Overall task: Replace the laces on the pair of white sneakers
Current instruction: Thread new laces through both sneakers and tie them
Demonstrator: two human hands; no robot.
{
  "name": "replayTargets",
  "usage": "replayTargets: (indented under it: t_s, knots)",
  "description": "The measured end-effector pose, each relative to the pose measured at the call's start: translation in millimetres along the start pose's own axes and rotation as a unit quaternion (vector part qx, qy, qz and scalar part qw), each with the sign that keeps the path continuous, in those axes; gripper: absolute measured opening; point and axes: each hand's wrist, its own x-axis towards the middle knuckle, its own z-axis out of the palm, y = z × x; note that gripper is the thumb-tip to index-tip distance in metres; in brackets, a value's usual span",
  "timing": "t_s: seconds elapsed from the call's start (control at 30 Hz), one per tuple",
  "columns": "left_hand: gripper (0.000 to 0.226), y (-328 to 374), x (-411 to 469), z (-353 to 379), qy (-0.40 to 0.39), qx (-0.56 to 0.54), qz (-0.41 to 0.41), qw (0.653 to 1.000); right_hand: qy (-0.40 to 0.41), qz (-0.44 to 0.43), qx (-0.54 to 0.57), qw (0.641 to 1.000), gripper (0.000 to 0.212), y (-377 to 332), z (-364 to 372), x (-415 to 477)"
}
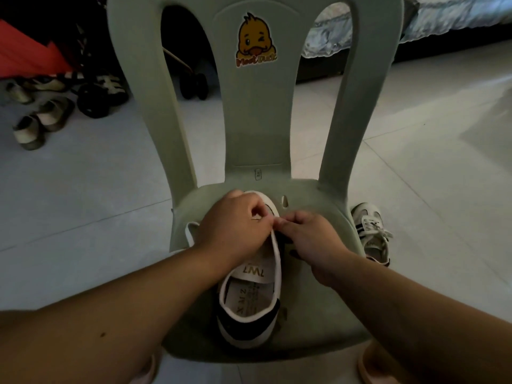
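A white sneaker (250,297) with a black heel patch lies on the seat of a green plastic chair (313,275), heel toward me. My left hand (235,225) rests over its front and pinches a flat white lace (277,253) near the eyelets. My right hand (310,239) meets it fingertip to fingertip and pinches the same lace. Another stretch of the lace (190,231) loops out left of my left wrist. The second sneaker (372,234), white with dark stripes and laced, stands on the floor right of the chair.
The chair back carries a duck sticker (256,41). Several shoes (41,120) and a stroller's wheels (94,99) sit on the tiled floor at the back left. A bed edge (443,20) runs along the back right.
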Motion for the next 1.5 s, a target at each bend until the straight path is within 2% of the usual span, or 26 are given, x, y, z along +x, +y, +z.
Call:
replayTargets:
  t_s: [0.03, 0.13, 0.2, 0.3, 0.33, 0.43, 0.5, 0.53, 0.57, 0.6, 0.63, 0.67, 0.7, 0.77, 0.83, 0.93, 1.03, 1.1, 1.17, 1.23, 1.33, 1.43, 1.47, 1.5]
  knots:
    - [0.019, 1.6, 1.5, 0.3, -0.002, -0.008, -0.008, 1.0, 0.003, -0.003, 0.007, 1.0, 0.013, 0.1, 0.4, -1.3]
    - [0.045, 2.8, 4.6, 1.8, -0.116, 0.068, -0.028, 0.991, 0.032, -0.01, 0.046, 0.998, 0.017, -2.5, -4.4, -6.4]
    - [0.044, 1.0, 4.8, 0.3, -0.122, 0.096, -0.021, 0.988, 0.072, -0.009, 0.088, 0.993, 0.015, -5.3, -15.4, -7.3]
    - [0.042, -1.3, 2.5, -0.4, -0.114, 0.083, -0.024, 0.99, 0.108, 0.017, 0.217, 0.97, 0.017, -12.4, -46.2, -3.0]
    - [0.042, -1.7, 2.1, 0.1, -0.112, 0.083, -0.024, 0.99, 0.117, 0.026, 0.281, 0.952, 0.018, -14.4, -58.7, -1.4]
    - [0.042, -1.4, 0.2, 1.6, -0.106, 0.089, -0.023, 0.99, 0.178, 0.036, 0.469, 0.864, 0.021, -20.4, -97.0, 0.2]
    - [0.042, -2.5, -0.5, 2.8, -0.104, 0.086, -0.025, 0.991, 0.233, 0.023, 0.532, 0.814, 0.023, -25.1, -120.5, 0.2]
    - [0.042, -3.3, -0.4, 3.4, -0.103, 0.084, -0.023, 0.991, 0.248, 0.023, 0.537, 0.806, 0.023, -26.0, -127.5, 1.2]
    - [0.042, -4.2, -0.5, 3.6, -0.105, 0.082, -0.021, 0.991, 0.252, 0.024, 0.506, 0.825, 0.022, -26.8, -129.7, 2.0]
    - [0.043, -5.3, -0.5, 3.9, -0.109, 0.081, -0.018, 0.991, 0.239, 0.026, 0.415, 0.877, 0.019, -26.1, -126.5, 3.2]
    - [0.044, -6.0, -0.6, 3.9, -0.113, 0.08, -0.015, 0.99, 0.206, 0.02, 0.274, 0.939, 0.015, -24.1, -118.8, 3.4]
    - [0.045, -6.9, -0.8, 3.8, -0.118, 0.076, -0.012, 0.99, 0.151, -0.003, 0.124, 0.981, 0.015, -20.7, -106.1, 4.1]
    - [0.047, -7.5, -0.8, 3.6, -0.123, 0.069, -0.01, 0.99, 0.084, -0.038, 0.002, 0.996, 0.017, -18.3, -89.8, 2.8]
    - [0.047, -8.1, -0.9, 3.6, -0.13, 0.057, -0.007, 0.99, -0.026, -0.096, -0.168, 0.981, 0.016, -14.2, -54.7, -1.1]
    - [0.045, -8.5, -0.9, 4.0, -0.134, 0.054, -0.006, 0.99, -0.06, -0.143, -0.278, 0.948, 0.022, -11.2, -26.5, -0.9]
    - [0.043, -9.6, -1.1, 4.2, -0.141, 0.052, -0.009, 0.989, -0.053, -0.14, -0.343, 0.927, 0.026, -13.9, -10.5, 0.6]
    - [0.034, -11.0, -1.9, 3.7, -0.13, 0.067, -0.003, 0.989, -0.051, -0.15, -0.342, 0.926, 0.026, -15.1, -14.5, -1.9]
    - [0.032, -10.8, -1.4, 3.1, -0.128, 0.08, -0.001, 0.989, -0.002, -0.132, -0.275, 0.952, 0.022, -15.9, -24.5, -2.3]
    - [0.035, -9.5, -0.8, 3.0, -0.134, 0.086, -0.003, 0.987, 0.066, -0.083, -0.128, 0.986, 0.019, -16.1, -42.7, 0.2]
    - [0.037, -8.3, -0.4, 3.4, -0.132, 0.079, -0.005, 0.988, 0.104, -0.043, 0.047, 0.993, 0.018, -17.0, -61.0, 3.2]
    - [0.036, -7.5, -1.4, 4.3, -0.119, 0.072, -0.007, 0.99, 0.082, -0.019, 0.273, 0.958, 0.02, -14.5, -72.5, 3.1]
    - [0.038, -6.1, -2.5, 4.5, -0.101, 0.088, -0.013, 0.991, 0.069, 0.021, 0.453, 0.888, 0.025, -15.7, -76.6, 0.1]
    - [0.037, -5.7, -2.6, 4.5, -0.099, 0.091, -0.015, 0.991, 0.072, 0.028, 0.488, 0.869, 0.027, -17.5, -76.9, 0.3]
    - [0.037, -5.9, -2.4, 4.5, -0.101, 0.089, -0.018, 0.991, 0.084, 0.027, 0.47, 0.878, 0.028, -20.4, -75.7, 0.7]
